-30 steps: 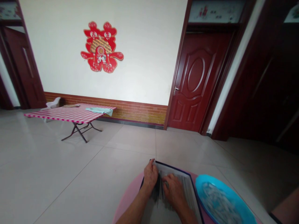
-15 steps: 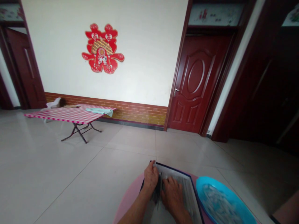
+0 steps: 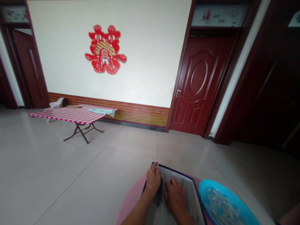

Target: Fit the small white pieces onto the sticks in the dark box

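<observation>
Biggest first: pale floor (image 3: 77, 175) across the middle and lower left, checked table (image 3: 70, 115) at left, well apart from the work. Pink tabletop (image 3: 133, 197) at bottom centre carries what we're tagging. On it, dark-rimmed box (image 3: 173, 171), tilted in the frame; blue basin (image 3: 211, 184) just beside it, lower right, with grey pieces (image 3: 222, 206) inside, too blurred to name.

Step in hand, we judge: sorting or lining up the thin strips (image 3: 192, 200) inside the box. Another move there would call for light fingers, since the strips look closely packed.

Left hand (image 3: 153, 180): half-curled at the box's upper-left corner, beside a dark bundle (image 3: 160, 195); we can't tell if it grips either. Right hand (image 3: 176, 196): palm down over the strips, fingers bent, partly closed; fingertips hidden, so we can't tell whether it holds any.
</observation>
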{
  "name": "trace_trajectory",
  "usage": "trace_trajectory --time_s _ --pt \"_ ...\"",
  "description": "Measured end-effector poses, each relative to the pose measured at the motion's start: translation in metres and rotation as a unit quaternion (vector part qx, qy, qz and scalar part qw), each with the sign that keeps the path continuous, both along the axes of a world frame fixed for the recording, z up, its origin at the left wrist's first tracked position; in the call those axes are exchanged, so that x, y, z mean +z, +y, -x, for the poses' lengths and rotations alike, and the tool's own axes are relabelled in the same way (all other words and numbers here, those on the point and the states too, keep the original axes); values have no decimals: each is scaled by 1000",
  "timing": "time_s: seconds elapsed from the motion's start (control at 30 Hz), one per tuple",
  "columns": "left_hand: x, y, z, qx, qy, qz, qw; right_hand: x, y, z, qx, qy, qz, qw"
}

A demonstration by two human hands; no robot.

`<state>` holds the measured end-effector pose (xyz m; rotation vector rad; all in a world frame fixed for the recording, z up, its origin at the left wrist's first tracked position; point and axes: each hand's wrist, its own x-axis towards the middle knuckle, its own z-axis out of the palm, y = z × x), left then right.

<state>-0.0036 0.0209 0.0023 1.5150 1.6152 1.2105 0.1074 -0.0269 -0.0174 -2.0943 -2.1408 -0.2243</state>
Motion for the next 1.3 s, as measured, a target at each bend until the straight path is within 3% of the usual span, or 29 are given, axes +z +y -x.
trace_trajectory --time_s 0.57,0.93,1.13,1.3 --pt "-1 -1 -2 0 -9 8 1000 -8 2 5 -14 -16 40 999" --pt "-4 1 -1 0 -68 -17 998 -7 4 9 -19 -3 19 1000" --pt "-12 3 -5 10 -66 -25 997 -15 8 8 -28 39 -20 999" --pt "-14 5 -5 8 -55 -45 997 -14 22 1 -22 174 -106 979"
